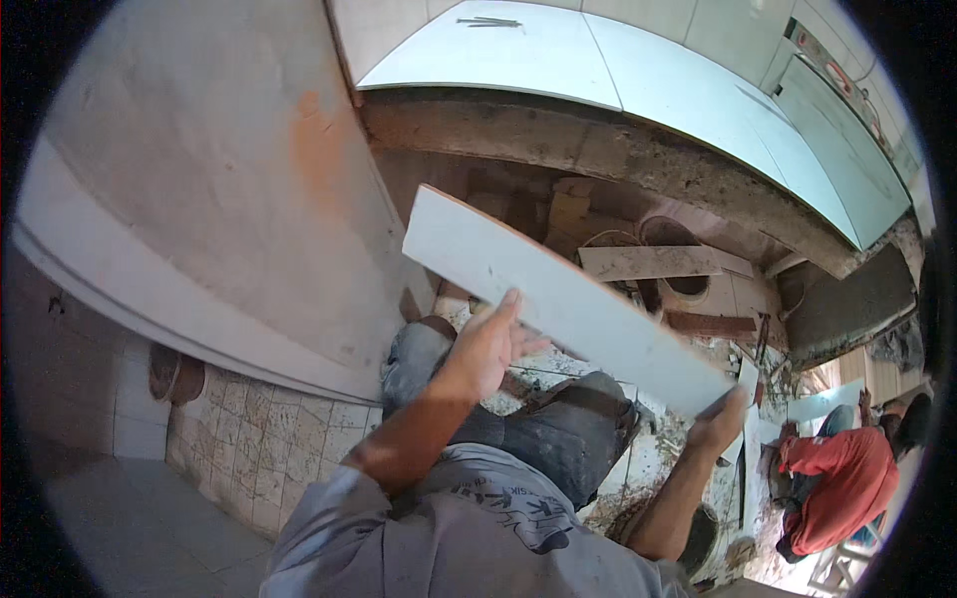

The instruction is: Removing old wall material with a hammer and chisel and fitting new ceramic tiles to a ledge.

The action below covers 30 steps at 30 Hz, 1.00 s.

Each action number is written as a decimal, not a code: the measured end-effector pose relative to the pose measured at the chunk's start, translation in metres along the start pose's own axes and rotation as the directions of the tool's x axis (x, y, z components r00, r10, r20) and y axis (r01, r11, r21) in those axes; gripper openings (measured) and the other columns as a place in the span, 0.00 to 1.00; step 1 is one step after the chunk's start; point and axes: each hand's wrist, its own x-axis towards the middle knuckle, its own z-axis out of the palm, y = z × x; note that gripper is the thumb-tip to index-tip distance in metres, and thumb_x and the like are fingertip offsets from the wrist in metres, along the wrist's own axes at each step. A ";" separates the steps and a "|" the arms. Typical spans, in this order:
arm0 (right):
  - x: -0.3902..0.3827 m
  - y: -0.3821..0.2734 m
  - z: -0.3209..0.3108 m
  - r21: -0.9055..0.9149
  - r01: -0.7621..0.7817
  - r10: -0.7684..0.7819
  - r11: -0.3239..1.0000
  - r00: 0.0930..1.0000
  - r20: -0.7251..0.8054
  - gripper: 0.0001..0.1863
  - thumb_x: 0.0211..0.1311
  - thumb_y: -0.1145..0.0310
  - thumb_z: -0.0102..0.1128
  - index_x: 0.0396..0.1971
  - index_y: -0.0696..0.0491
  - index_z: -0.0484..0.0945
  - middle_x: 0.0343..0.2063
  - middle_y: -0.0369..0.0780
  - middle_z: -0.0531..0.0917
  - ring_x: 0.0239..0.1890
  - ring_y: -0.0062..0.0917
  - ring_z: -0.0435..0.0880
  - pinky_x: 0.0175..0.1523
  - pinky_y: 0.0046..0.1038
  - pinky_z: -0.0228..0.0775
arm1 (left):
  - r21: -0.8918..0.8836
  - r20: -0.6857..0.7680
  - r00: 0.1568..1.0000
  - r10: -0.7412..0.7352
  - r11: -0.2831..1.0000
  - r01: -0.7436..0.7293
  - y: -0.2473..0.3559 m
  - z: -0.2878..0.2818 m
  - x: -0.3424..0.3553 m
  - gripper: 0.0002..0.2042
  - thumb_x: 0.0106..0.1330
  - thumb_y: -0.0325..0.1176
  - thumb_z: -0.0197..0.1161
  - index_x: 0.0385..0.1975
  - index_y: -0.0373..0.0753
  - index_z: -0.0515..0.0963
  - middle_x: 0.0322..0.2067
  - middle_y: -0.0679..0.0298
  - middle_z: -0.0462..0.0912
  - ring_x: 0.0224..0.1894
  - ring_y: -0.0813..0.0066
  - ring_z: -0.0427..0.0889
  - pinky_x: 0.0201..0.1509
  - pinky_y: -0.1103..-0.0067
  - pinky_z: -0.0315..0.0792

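Observation:
A long white tile strip (568, 299) with an orange edge slants across the middle, down to the right. My left hand (493, 344) is at its lower edge, left of its centre, with the thumb on the white face and the fingers partly beneath. My right hand (723, 419) grips the strip's right end. Below the strip are my bent legs in dark, dusty trousers (553, 439). Further back, a loose pale board (648, 261) lies beneath the counter among buckets and debris.
A white-tiled counter (518, 55) with rough concrete edge spans the top. A large pale door (199, 199) stands left. A co-worker in red (837, 473) bends at lower right beside tile pieces. The dirty floor holds a bucket (698, 533) near my right arm.

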 end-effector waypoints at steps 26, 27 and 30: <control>0.179 -0.053 0.144 -0.063 0.311 -0.303 0.948 0.947 0.108 0.20 0.67 0.54 0.51 0.44 0.58 0.74 0.35 0.36 0.76 0.38 0.21 0.72 0.45 0.24 0.65 | 0.179 -0.114 0.965 0.234 0.961 -0.212 0.106 0.033 0.111 0.45 0.63 0.62 0.48 0.58 0.18 0.51 0.51 0.26 0.62 0.45 0.48 0.79 0.44 0.68 0.79; 0.177 -0.055 0.148 -0.114 0.321 -0.312 0.940 0.946 0.089 0.21 0.66 0.54 0.52 0.45 0.59 0.74 0.36 0.37 0.77 0.39 0.21 0.73 0.46 0.24 0.65 | 0.165 -0.118 0.962 0.246 0.960 -0.225 0.107 0.034 0.112 0.45 0.63 0.62 0.48 0.58 0.18 0.50 0.51 0.26 0.63 0.45 0.47 0.79 0.44 0.68 0.79; 0.169 -0.061 0.159 -0.252 0.384 -0.395 0.888 0.918 0.007 0.25 0.64 0.53 0.55 0.49 0.59 0.73 0.42 0.41 0.78 0.45 0.26 0.74 0.52 0.26 0.64 | 0.153 -0.165 0.956 0.244 0.964 -0.220 0.107 0.036 0.114 0.43 0.62 0.62 0.48 0.58 0.22 0.51 0.50 0.28 0.64 0.45 0.46 0.79 0.43 0.68 0.79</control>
